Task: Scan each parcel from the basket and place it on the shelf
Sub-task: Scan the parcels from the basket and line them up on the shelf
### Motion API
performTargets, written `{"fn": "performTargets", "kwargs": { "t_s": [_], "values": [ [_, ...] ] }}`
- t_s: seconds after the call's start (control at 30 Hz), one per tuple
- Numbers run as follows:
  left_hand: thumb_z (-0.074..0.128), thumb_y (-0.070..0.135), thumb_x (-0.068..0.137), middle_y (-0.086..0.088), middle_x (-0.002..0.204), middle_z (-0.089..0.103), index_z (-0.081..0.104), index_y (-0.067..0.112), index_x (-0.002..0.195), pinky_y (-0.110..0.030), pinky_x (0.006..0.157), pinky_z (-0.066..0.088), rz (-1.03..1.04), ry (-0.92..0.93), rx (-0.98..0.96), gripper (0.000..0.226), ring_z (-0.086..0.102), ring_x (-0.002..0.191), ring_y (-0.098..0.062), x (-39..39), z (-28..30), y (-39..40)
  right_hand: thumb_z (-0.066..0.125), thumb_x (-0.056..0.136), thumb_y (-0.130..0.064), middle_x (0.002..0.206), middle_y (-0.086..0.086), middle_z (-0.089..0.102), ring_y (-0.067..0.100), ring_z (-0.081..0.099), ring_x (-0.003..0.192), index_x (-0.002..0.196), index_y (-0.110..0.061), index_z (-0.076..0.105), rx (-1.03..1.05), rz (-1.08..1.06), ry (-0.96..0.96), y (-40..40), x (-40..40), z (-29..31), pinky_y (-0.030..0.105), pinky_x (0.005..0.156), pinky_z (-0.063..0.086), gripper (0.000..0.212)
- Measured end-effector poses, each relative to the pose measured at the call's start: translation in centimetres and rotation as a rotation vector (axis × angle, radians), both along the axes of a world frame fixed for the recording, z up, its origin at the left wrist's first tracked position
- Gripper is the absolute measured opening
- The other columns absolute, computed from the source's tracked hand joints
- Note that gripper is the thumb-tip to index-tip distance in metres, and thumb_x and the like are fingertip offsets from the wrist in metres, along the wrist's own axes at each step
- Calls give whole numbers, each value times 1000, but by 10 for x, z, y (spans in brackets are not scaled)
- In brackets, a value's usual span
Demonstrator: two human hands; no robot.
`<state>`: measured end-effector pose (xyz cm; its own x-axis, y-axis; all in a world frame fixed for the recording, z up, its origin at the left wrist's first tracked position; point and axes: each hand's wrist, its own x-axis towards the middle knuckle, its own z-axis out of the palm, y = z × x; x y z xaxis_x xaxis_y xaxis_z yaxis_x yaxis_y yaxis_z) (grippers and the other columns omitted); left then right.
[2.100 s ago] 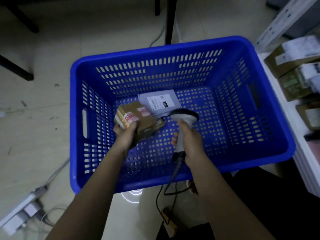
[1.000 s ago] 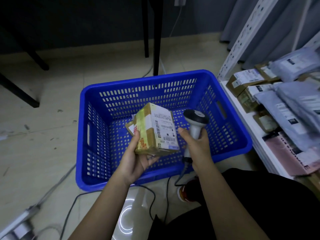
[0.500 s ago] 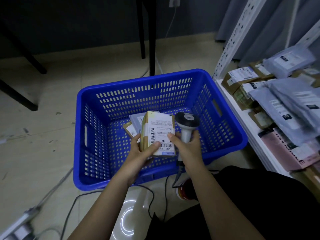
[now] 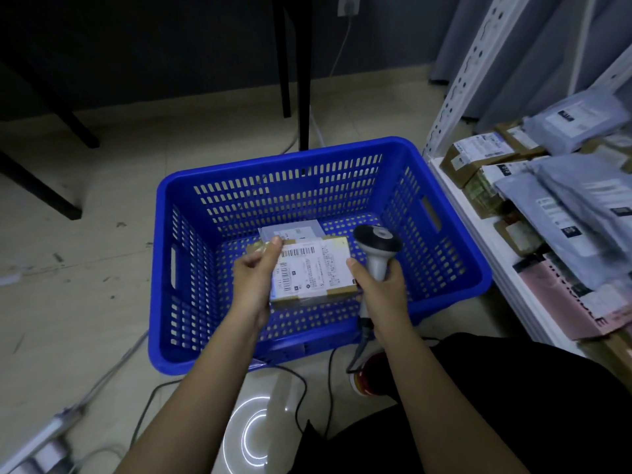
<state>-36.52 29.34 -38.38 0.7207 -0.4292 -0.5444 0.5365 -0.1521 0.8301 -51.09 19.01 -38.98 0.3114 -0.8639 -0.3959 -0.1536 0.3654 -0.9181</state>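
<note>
While the left hand held a cardboard parcel above the blue plastic basket, its thumb lay curled over the parcel's upper left corner and the fingers were hidden beneath the box. The parcel was a flat brown carton, its top face turned up toward the camera and nearly covered by a white shipping label. A barcode ran along the label's far edge and small print filled the rest; the print was too small to read. Strips of bare cardboard showed at the right and near edges.

The right hand was wrapped around the grip of a grey handheld barcode scanner, which stood just beside the parcel's right edge; its thumb touched that edge. A dark cable hung from the bottom of the scanner's handle.

Behind the held parcel, a grey mailer bag lay on the perforated floor of the basket. The basket sat on a pale tiled floor, close against a white metal shelf on the right, where cardboard boxes and grey mailer bags were piled.
</note>
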Motion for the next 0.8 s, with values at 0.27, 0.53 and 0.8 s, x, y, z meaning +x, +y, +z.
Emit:
{"fn": "performTargets", "kwargs": {
  "t_s": [0.27,0.53,0.8],
  "values": [
    [60,47,85,6,132,59,38,40,140,-53,105,36,-263,63,-158,59,56,120,-17,-28,-2,6,74,84,-19,87,-7,60,6,61,73,127,-10,48,-15,-86,0,1,0,4,18,57,47,51],
    [69,16,84,-6,124,64,32,22,140,-51,101,46,26,184,-298,67,63,113,-26,-38,-12,-9,75,83,-18,93,-4,65,10,64,81,132,-18,43,-22,-53,-72,12,10,10,28,68,51,59],
    [76,12,81,1,120,56,-8,30,152,-35,87,52,-243,-164,61,112,60,104,-16,25,-27,-7,65,92,-27,87,1,64,12,62,68,114,-22,57,-15,103,2,2,5,4,31,64,52,24]
  ]
}}
